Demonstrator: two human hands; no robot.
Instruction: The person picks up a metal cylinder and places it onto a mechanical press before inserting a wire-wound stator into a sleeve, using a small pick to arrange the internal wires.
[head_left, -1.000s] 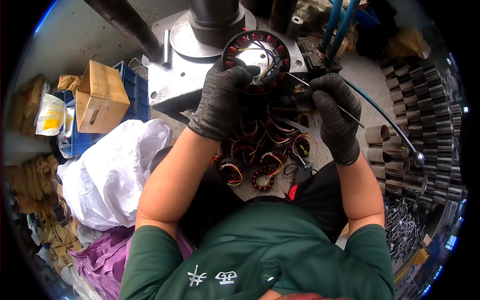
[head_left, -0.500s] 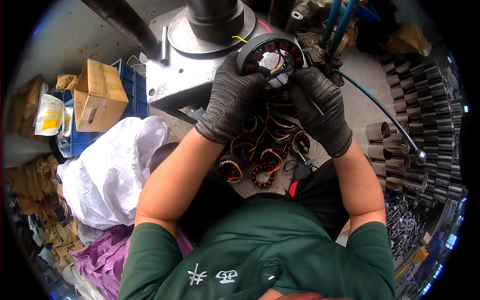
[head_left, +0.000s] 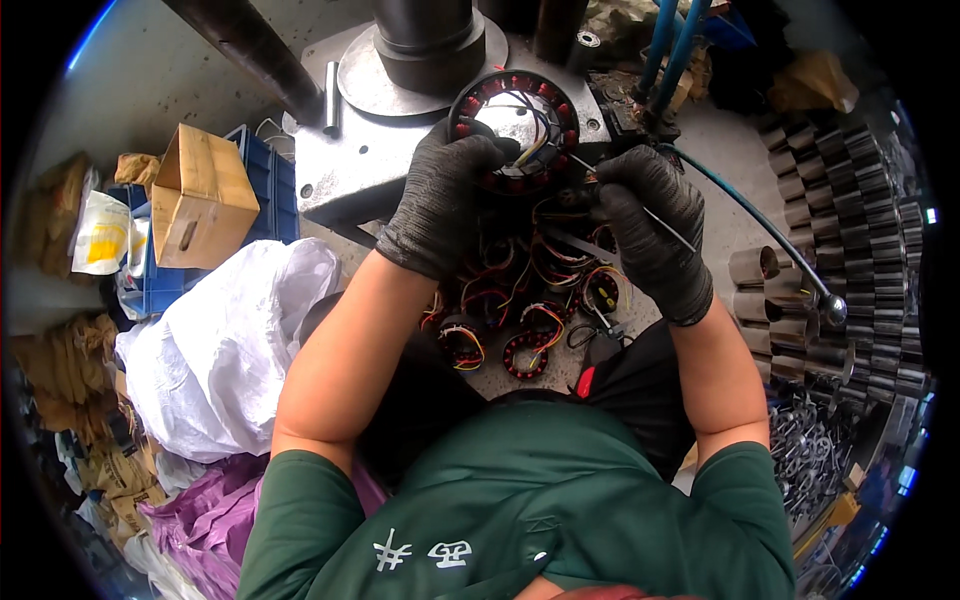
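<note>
My left hand (head_left: 440, 195), in a dark grey knit glove, grips the lower left rim of a motor stator (head_left: 563, 105), a dark ring with red windings inside. Blue, yellow and white wires cross its opening. My right hand (head_left: 655, 215), gloved alike, is closed round a thin metal rod (head_left: 668, 228). One end of the rod points toward the stator's right rim; whether it touches cannot be made out. The stator is held up over the front of a metal press table (head_left: 365, 165). Below my hands lie several more wound stators (head_left: 525, 355) with loose coloured wires.
A thick press column (head_left: 425, 50) rises from the table. Stacked metal sleeves (head_left: 830, 215) line the right, beside a teal hose lever (head_left: 745, 210) with a ball end. On the left are a cardboard box (head_left: 205, 200), blue crates (head_left: 265, 185) and a white sack (head_left: 235, 350).
The stator has shifted left and tilted so that its ring faces up more. My right hand has drawn away from it to the right, with the rod now showing on both sides.
</note>
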